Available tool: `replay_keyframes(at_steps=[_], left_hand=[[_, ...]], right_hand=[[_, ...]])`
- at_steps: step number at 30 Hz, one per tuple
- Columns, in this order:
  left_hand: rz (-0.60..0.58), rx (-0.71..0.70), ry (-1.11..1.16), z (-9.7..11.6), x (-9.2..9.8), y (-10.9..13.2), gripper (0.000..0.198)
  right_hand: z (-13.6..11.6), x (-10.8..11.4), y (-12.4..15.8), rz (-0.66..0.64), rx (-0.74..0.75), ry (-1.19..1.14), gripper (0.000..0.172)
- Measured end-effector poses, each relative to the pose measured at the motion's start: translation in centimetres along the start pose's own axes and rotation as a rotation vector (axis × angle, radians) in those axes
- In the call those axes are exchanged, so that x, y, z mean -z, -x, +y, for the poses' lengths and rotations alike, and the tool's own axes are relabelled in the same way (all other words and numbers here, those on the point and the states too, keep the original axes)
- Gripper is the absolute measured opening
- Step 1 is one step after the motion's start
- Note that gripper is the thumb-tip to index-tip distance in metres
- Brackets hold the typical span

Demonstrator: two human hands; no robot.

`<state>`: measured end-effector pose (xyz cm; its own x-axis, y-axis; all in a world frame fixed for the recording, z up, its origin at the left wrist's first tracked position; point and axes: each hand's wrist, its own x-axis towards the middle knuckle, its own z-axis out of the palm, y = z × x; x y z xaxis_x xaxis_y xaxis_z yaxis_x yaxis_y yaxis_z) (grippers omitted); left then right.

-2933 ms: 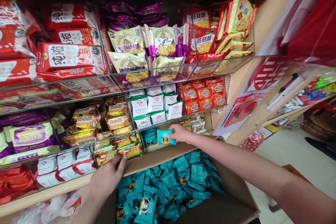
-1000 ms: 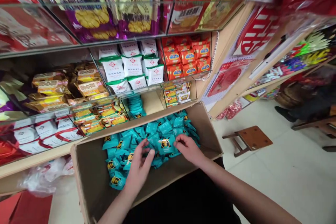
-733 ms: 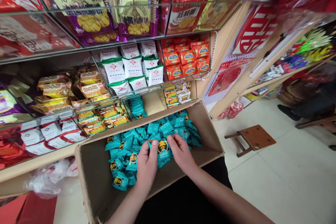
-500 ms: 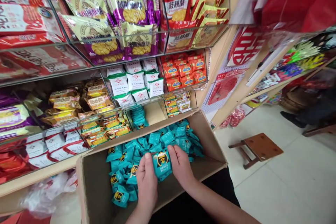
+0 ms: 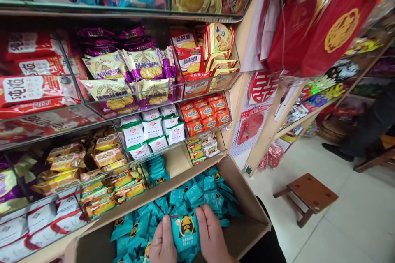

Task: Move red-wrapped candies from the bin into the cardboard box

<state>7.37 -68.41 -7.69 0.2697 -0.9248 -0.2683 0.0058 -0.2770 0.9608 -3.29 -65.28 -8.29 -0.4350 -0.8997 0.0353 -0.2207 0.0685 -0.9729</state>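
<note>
Between my two hands is a teal snack packet (image 5: 185,236) with a yellow and black round logo, its printed face turned toward me. My left hand (image 5: 163,240) pinches its left edge, thumb on top. On the opposite edge, my right hand (image 5: 211,234) grips it with thumb and bent fingers. Both hands are over an open cardboard box (image 5: 247,197) holding many loose packets of the same teal kind (image 5: 194,195). A short row of matching teal packets (image 5: 157,168) stands in a shelf compartment just behind the box.
Shelves with clear dividers rise behind the box, holding white and green packets (image 5: 152,129), red packets (image 5: 205,113) and cream-purple biscuit packs (image 5: 145,65). A wooden stool (image 5: 308,193) stands on the floor at right. Red bags (image 5: 308,28) hang upper right. A person's leg (image 5: 358,127) shows behind.
The view has tilted up, so shelves, box and hands sit lower in the picture and an upper shelf shows. Both hands still hold the teal packet.
</note>
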Motion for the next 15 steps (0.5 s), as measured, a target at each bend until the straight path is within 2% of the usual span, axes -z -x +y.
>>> replay_keyframes(at_steps=[4, 8, 12, 15], left_hand=[[0.078, -0.068, -0.046, -0.4, -0.6, 0.1, 0.044], [0.109, -0.039, -0.048, -0.6, -1.0, -0.1, 0.042], [0.135, 0.022, -0.039, -0.8, -1.0, -0.6, 0.042], [0.166, 0.015, -0.050, -0.7, -1.2, -0.5, 0.038]], right_hand=[[0.6, -0.1, -0.1, 0.019, -0.004, 0.003, 0.036], [1.0, -0.2, -0.2, 0.044, -0.047, -0.021, 0.039], [1.4, -0.2, -0.4, 0.044, -0.155, -0.069, 0.042], [1.6, -0.4, -0.5, 0.034, -0.278, -0.120, 0.046]])
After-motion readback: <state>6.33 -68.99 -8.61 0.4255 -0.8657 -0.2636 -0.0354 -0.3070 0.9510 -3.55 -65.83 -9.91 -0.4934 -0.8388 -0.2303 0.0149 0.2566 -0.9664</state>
